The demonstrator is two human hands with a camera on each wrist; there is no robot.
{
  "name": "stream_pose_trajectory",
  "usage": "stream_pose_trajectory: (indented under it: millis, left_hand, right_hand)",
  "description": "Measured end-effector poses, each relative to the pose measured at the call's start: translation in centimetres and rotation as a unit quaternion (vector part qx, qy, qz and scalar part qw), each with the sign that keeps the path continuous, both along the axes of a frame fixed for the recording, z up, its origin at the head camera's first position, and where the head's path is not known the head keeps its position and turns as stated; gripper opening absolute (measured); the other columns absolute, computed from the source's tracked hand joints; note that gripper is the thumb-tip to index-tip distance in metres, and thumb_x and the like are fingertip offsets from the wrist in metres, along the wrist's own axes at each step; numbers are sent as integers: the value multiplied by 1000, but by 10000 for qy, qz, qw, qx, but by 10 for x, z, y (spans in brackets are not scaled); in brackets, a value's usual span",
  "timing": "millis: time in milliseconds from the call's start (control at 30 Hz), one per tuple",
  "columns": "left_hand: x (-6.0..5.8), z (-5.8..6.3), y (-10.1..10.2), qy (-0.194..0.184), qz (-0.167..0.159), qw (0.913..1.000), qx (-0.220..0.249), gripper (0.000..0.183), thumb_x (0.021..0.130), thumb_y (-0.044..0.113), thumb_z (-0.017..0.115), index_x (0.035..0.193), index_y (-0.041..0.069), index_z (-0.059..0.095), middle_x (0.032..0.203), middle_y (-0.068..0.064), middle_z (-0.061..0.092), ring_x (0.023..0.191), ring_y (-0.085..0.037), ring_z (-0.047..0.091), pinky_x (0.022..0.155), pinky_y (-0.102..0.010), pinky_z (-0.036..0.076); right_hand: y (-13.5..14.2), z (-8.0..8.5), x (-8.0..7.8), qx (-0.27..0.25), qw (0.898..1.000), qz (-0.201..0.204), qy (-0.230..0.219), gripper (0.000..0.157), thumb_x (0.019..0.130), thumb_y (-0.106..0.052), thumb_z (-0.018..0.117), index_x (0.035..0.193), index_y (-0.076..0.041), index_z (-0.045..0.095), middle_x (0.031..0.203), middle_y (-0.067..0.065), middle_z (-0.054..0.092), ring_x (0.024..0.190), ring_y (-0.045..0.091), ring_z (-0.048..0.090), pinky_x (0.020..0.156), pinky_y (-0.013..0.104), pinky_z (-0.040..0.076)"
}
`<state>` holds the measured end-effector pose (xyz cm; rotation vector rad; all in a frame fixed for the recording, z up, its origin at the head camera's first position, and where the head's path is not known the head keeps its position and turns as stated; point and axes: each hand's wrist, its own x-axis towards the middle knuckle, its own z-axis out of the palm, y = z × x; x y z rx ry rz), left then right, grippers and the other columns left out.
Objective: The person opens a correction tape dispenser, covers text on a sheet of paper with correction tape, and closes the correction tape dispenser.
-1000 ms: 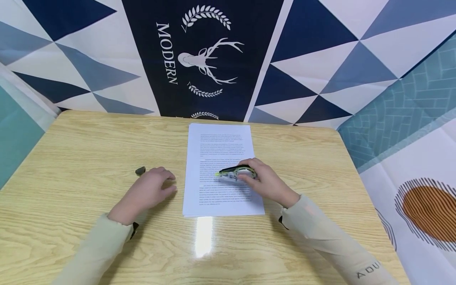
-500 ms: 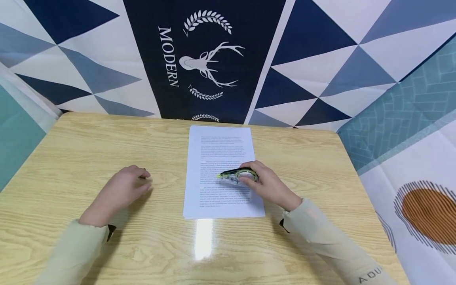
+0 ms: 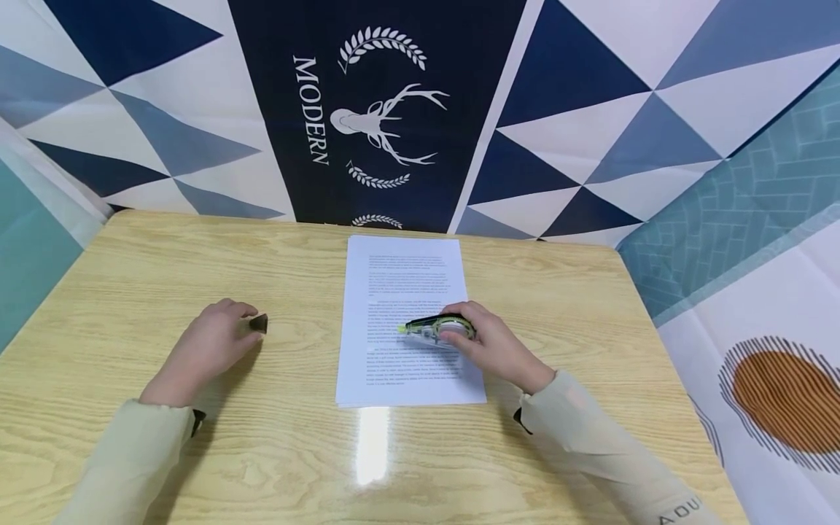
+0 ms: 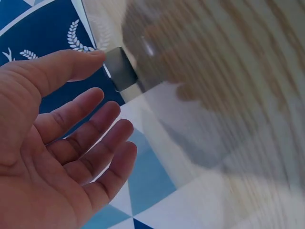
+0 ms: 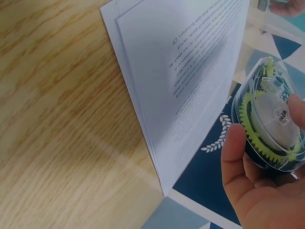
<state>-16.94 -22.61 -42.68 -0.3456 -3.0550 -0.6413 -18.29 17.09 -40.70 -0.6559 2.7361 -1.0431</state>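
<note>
In the head view, my right hand [image 3: 495, 346] grips a correction tape [image 3: 438, 328] with a clear body and a yellow-green tip over a stack of printed sheets [image 3: 410, 251]. The right wrist view shows its green gear and white reel held between thumb and fingers. My left hand [image 3: 210, 346] is at a small dark cap [image 3: 259, 323] on the table. Seen from the left wrist, the thumb tip lies at the cap [image 4: 120, 69], while the other fingers are loosely bent and apart from it. Whether the thumb touches the cap I cannot tell.
The sheets lie on a light wooden table [image 3: 558, 437], near its far edge. Behind it rises a patterned wall covering [image 3: 387, 124] with a deer motif. A bright light reflection [image 3: 372, 445] shows in front of the paper.
My left hand has moved left, away from beside the paper, to the dark cap, which stays in its place. The right hand with the correction tape has hardly moved.
</note>
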Motion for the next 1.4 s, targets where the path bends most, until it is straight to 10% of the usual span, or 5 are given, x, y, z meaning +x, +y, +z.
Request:
stream_pose_trajectory:
  millis: [1400]
  left_hand:
    - [-11, -7, 6, -95, -135, 9999, 24, 20, 85, 11, 65, 98, -4, 65, 93, -17, 64, 88, -32, 58, 79, -46, 47]
  right_hand:
    - [1, -7, 1, -76, 9999, 44, -92, 33, 90, -28, 61, 120, -16, 56, 116, 2, 59, 97, 14, 57, 80, 32, 46]
